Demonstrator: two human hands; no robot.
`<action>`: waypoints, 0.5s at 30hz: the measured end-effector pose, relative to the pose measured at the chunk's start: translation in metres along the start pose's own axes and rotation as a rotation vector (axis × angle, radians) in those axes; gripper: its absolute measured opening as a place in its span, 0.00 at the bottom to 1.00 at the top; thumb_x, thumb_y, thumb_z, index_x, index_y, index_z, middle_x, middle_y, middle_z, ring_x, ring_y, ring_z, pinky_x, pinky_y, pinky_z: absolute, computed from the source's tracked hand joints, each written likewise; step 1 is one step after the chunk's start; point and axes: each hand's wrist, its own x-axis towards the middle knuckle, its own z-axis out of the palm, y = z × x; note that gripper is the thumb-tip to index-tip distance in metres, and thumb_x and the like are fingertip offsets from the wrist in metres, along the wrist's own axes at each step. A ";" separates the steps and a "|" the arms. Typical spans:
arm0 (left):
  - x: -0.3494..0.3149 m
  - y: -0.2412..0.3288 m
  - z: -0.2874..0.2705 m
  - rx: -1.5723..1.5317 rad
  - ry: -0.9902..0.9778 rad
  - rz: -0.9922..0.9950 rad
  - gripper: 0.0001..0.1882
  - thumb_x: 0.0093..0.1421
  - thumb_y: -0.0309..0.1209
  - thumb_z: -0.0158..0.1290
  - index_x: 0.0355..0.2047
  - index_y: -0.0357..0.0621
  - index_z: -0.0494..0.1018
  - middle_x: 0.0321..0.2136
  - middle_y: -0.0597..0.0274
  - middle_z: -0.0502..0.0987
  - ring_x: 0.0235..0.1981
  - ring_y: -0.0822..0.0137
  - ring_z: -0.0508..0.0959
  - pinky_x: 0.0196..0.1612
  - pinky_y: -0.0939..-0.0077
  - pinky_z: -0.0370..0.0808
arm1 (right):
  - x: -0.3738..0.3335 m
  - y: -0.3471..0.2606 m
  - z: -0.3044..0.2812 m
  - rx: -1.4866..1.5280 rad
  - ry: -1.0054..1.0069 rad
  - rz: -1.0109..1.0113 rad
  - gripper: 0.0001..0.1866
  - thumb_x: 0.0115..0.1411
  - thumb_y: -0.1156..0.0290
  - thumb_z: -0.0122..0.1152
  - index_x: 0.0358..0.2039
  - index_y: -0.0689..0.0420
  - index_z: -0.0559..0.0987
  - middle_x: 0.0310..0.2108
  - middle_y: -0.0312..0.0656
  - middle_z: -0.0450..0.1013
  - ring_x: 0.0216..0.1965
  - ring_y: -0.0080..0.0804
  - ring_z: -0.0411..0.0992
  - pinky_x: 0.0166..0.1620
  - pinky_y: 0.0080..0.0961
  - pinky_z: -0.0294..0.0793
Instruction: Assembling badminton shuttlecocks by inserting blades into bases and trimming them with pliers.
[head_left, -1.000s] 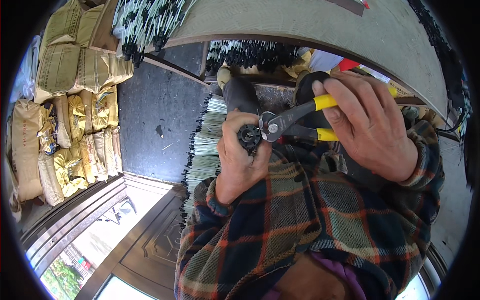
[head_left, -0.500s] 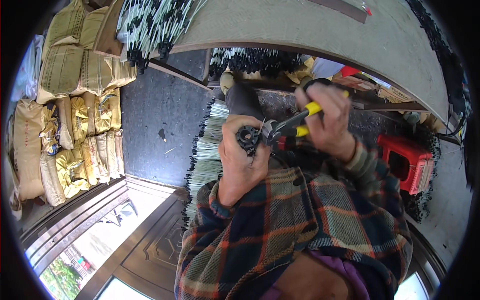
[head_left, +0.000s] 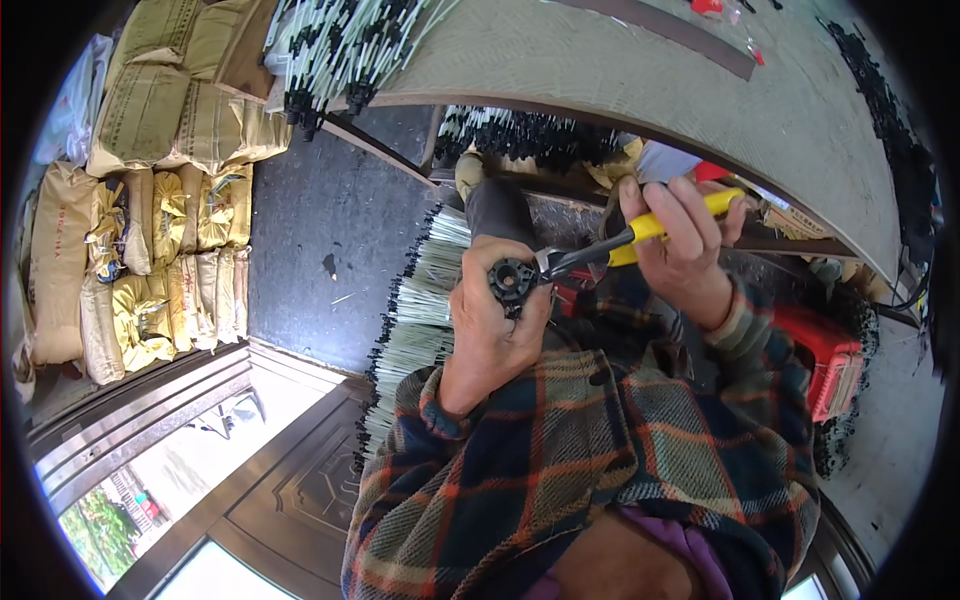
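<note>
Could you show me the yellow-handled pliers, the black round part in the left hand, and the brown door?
Yellow-handled pliers [head_left: 598,249]: head view, on the dark metal below the grips.
Black round part [head_left: 500,291]: head view, on its ring-shaped face.
Brown door [head_left: 262,512]: head view, on its panelled surface.

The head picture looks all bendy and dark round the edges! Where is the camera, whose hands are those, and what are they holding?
There is no machine at work here, just one person's two bare hands. The camera sits on the person's head and looks down, so you see their plaid jacket from above. Its very wide fisheye lens makes straight edges bend. The left hand holds a round black part with a hole in its middle. The right hand holds yellow-handled pliers, their tip close beside that part. On the table lie thin pale rods with black ends.
</note>
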 end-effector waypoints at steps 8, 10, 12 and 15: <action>-0.002 0.003 -0.007 -0.020 -0.042 -0.032 0.20 0.44 0.16 0.52 0.38 0.37 0.61 0.27 0.52 0.70 0.27 0.59 0.74 0.34 0.75 0.69 | 0.009 0.006 -0.025 0.345 -0.287 -0.056 0.17 0.41 0.74 0.66 0.33 0.57 0.72 0.38 0.37 0.64 0.34 0.34 0.67 0.41 0.33 0.66; -0.001 -0.003 -0.007 -0.042 -0.058 -0.043 0.21 0.43 0.16 0.53 0.39 0.37 0.60 0.29 0.52 0.70 0.29 0.60 0.74 0.36 0.76 0.69 | 0.019 0.027 -0.029 0.543 -0.418 -0.143 0.17 0.41 0.62 0.64 0.30 0.58 0.73 0.37 0.39 0.65 0.31 0.34 0.67 0.33 0.28 0.67; 0.000 0.007 -0.007 -0.208 -0.041 -0.185 0.27 0.40 0.17 0.56 0.44 0.37 0.63 0.33 0.53 0.73 0.32 0.64 0.76 0.41 0.78 0.68 | 0.040 0.046 -0.044 0.720 -0.608 -0.187 0.22 0.41 0.53 0.61 0.29 0.58 0.72 0.36 0.40 0.66 0.28 0.33 0.67 0.30 0.25 0.67; 0.011 0.006 -0.020 -0.126 -0.328 -0.062 0.24 0.40 0.17 0.57 0.42 0.34 0.69 0.31 0.59 0.75 0.33 0.73 0.74 0.40 0.81 0.68 | 0.077 0.076 -0.055 1.016 -1.363 -0.185 0.26 0.44 0.48 0.60 0.30 0.60 0.68 0.33 0.42 0.70 0.32 0.35 0.72 0.37 0.33 0.71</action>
